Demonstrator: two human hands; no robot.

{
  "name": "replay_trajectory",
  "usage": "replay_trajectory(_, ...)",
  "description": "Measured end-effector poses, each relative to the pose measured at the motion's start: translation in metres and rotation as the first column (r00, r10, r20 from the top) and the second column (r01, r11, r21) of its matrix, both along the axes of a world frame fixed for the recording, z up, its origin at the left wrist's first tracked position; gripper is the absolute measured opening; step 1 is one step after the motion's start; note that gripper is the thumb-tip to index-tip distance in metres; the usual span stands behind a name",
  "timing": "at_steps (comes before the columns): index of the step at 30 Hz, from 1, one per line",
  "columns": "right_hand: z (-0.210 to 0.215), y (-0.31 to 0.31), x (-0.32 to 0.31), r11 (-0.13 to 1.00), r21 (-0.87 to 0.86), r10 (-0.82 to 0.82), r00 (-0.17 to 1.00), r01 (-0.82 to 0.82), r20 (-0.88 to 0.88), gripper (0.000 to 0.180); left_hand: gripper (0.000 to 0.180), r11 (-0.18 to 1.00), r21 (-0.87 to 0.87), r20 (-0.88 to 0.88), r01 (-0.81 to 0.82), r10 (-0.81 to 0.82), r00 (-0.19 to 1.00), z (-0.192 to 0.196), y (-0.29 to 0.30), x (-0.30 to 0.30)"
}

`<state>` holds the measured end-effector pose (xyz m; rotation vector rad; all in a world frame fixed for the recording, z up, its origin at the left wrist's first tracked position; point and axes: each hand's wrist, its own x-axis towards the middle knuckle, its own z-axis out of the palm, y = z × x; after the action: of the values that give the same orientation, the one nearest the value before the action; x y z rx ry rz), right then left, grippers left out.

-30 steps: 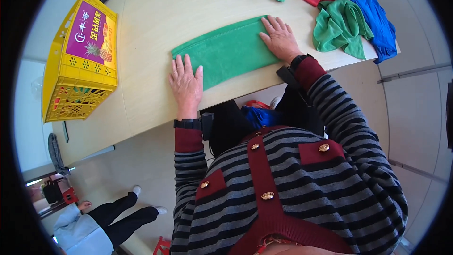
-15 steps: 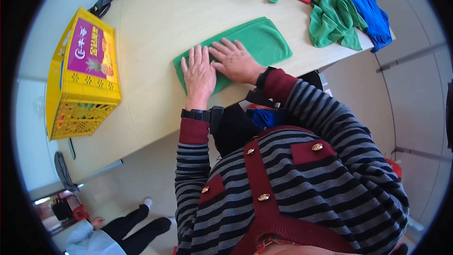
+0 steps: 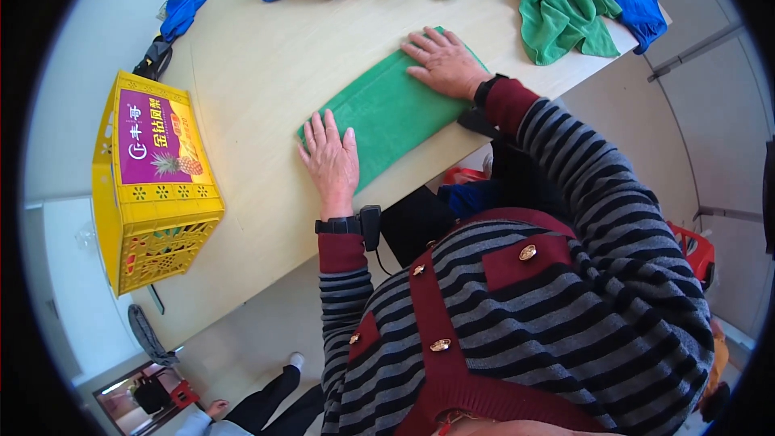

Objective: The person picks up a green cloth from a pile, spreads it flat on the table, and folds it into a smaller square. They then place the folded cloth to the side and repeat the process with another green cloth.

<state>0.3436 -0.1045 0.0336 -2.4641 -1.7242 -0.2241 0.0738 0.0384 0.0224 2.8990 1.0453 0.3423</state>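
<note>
Cloth (image 3: 395,109) lies under our flat, parted left hand (image 3: 333,163) and right hand (image 3: 446,64), near the table's (image 3: 250,194) front edge; bare surface leftward.

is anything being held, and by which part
Nothing is gripped: the left hand lies flat on the green cloth's left end, the right hand on its right end.

The hands (image 3: 333,163) hide parts of the green cloth (image 3: 394,108) beneath them.
</note>
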Motion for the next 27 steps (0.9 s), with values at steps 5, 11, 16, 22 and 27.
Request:
replay_trajectory(5, 0.013, -0.023, 0.027, 0.976, -0.061, -0.216, 0.972, 0.211, -0.092, 0.061, 0.066, 0.998, -0.02, -0.028, -0.063, 0.062, 0.998, 0.0, 0.003, -0.012)
replay_trajectory(11, 0.017, -0.065, -0.052, 0.959, 0.237, 0.175, 0.982, -0.155, -0.065, 0.071, 0.068, 0.981, 0.079, 0.067, 0.174, -0.18, 0.981, 0.024, -0.044, -0.042)
replay_trajectory(16, 0.009, -0.075, -0.069, 0.941, 0.159, 0.313, 0.946, -0.298, -0.083, 0.074, 0.059, 0.965, 0.041, 0.035, 0.257, -0.259, 0.965, 0.021, -0.069, -0.059)
replay_trajectory(22, 0.017, -0.073, -0.038, 0.918, 0.079, 0.391, 0.92, -0.388, -0.018, 0.062, 0.041, 0.947, 0.218, 0.078, 0.237, -0.259, 0.963, 0.015, -0.056, -0.07)
replay_trajectory(27, 0.023, -0.085, -0.012, 0.919, 0.027, 0.394, 0.919, -0.394, 0.017, 0.053, 0.038, 0.976, 0.159, 0.094, 0.146, -0.162, 0.982, 0.023, -0.056, -0.07)
